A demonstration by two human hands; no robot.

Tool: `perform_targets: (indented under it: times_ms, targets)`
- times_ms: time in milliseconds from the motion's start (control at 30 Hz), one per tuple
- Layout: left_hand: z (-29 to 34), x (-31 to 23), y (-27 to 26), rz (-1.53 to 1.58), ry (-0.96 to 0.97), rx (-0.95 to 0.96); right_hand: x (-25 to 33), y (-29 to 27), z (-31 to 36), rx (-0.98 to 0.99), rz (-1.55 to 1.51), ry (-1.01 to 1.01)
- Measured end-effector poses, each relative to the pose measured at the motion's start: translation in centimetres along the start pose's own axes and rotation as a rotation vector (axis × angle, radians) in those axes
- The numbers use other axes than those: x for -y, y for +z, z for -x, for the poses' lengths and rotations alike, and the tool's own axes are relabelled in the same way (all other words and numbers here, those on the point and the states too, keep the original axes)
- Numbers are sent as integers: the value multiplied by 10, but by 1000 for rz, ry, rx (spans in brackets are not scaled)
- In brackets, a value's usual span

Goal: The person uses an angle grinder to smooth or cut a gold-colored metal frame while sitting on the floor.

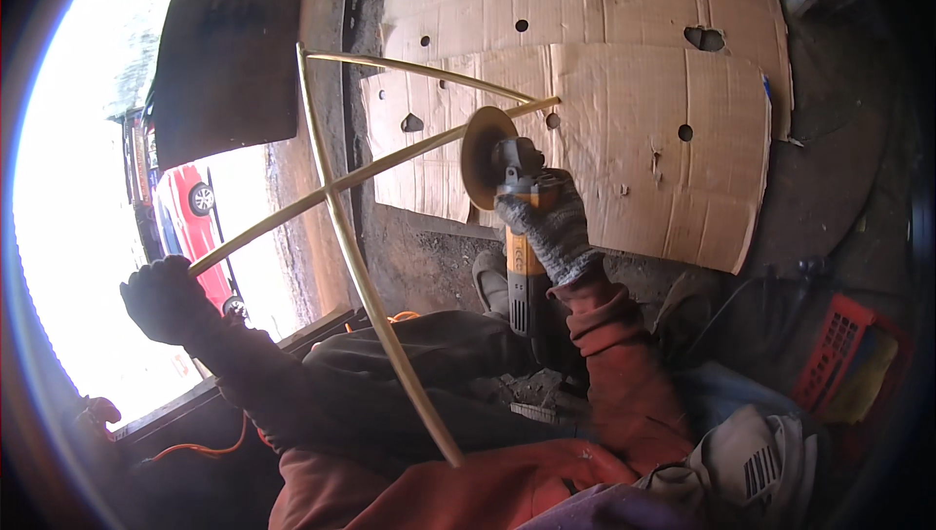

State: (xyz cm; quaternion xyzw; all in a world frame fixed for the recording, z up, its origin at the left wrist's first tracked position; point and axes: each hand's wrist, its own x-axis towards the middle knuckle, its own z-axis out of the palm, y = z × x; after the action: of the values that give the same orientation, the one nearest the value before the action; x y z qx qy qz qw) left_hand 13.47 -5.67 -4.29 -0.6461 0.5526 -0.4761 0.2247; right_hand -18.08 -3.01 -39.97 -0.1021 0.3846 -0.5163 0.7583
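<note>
My left hand [164, 298], in a dark glove, grips the lower end of a thin pale metal rod frame [336, 184] made of curved bars that cross and meet at corners. My right hand [551, 223], in a grey knit glove, holds a yellow and black angle grinder [519, 237] upright. Its round disc [483, 155] sits against the bar near the frame's right tip. The frame hangs in the air above my lap and the floor.
Flattened cardboard sheets [624, 111] with holes lie on the dark floor ahead. A dark board [229, 52] leans at the upper left beside a bright opening with a red car [190, 213]. An orange cable [200, 450] runs at lower left. A red crate [843, 350] stands at right.
</note>
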Motion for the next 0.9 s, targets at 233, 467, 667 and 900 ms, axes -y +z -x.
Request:
perform_targets:
  times_ms: [233, 467, 667, 900]
  targets:
    - [6, 17, 15, -32, 12, -95, -18, 16, 12, 27, 112, -39]
    - [0, 0, 5, -402, -91, 221, -11, 27, 12, 258, 675, -532]
    - [-2, 21, 31, -330, 421, -32, -6, -16, -21, -97, 64, 25]
    - [-2, 5, 34, -86, 171, 138, -24, 49, 24, 194, 132, -197]
